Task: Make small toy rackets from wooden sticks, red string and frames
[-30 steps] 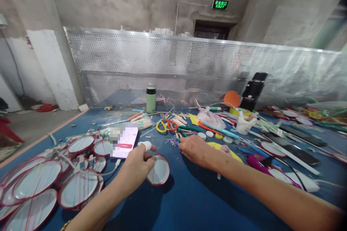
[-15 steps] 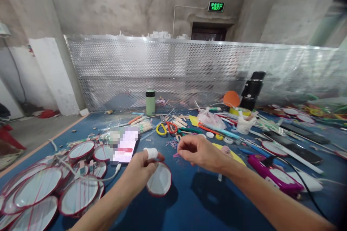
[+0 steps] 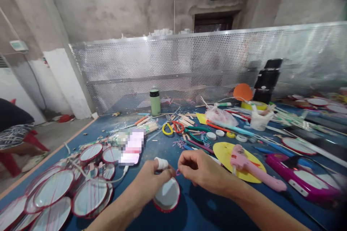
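Note:
My left hand (image 3: 154, 177), with white tape wrapped round one finger, grips a small round white disc with a red rim (image 3: 167, 195) by its upper edge. Its fingers partly cover the disc's top. Close on the right, my right hand (image 3: 202, 168) pinches a small pink loop (image 3: 178, 172) between thumb and forefinger. The loop is right beside the left fingertips; whether it touches the disc I cannot tell. Behind the hands lies a scatter of small pink and purple loops (image 3: 179, 143).
Similar red-rimmed discs (image 3: 55, 187) are heaped at the left, near a phone (image 3: 132, 146) on a cable. Scissors (image 3: 173, 127) and a green bottle (image 3: 155, 103) are behind. To the right are a pink glue gun (image 3: 252, 171) on a yellow disc, a purple device (image 3: 300, 180) and a black flask (image 3: 267, 81).
My right hand has brought the pink loop closer to the left hand and the disc. The camera view has shifted, uncovering the glue gun on the yellow disc.

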{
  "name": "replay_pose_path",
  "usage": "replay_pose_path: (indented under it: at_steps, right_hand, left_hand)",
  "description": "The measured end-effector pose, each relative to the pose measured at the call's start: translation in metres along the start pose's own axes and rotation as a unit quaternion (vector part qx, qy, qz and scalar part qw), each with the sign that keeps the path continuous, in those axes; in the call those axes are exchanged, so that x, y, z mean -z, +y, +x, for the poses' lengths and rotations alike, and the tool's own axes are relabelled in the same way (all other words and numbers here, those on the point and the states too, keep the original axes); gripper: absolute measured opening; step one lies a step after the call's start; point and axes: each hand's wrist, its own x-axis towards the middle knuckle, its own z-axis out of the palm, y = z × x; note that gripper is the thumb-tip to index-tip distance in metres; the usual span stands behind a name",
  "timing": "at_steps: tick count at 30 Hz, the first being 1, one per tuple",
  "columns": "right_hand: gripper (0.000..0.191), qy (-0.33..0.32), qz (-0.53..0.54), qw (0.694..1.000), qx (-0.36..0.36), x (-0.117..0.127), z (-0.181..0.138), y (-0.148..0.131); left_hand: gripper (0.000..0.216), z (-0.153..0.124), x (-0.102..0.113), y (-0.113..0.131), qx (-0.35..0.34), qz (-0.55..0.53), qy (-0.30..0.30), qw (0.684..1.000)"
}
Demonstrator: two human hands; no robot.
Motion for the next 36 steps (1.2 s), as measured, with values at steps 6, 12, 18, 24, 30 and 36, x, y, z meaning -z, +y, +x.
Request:
replay_pose_path:
  at_steps: [6,12,18,24,30,36]
  right_hand:
    - [0.01,0.004,-0.008,1.0,0.005,-0.01,0.0,0.009]
    - [0.012,0.011,-0.009,1.0,0.022,-0.013,0.0,0.009]
    - [0.01,0.037,-0.017,0.998,0.038,-0.014,0.0,0.008]
    - [0.022,0.001,0.169,0.985,-0.018,-0.021,0.004,0.015]
    - [0.028,-0.039,0.321,0.944,-0.067,-0.02,-0.002,0.001]
    - [0.036,-0.123,0.329,0.931,-0.097,-0.01,-0.006,0.007]
  left_hand:
    - [0.035,0.005,-0.004,-0.004,-0.022,-0.059,-0.017,0.998]
    - [0.031,0.01,-0.003,-0.009,-0.031,-0.048,0.015,0.998]
    - [0.026,0.009,-0.003,-0.012,-0.062,-0.029,0.009,0.998]
    - [0.018,0.006,-0.004,-0.006,-0.102,0.03,0.032,0.994]
    - [0.01,0.01,0.003,-0.005,-0.106,0.074,0.074,0.989]
    - [0.01,0.004,0.005,0.003,-0.152,0.107,0.151,0.971]
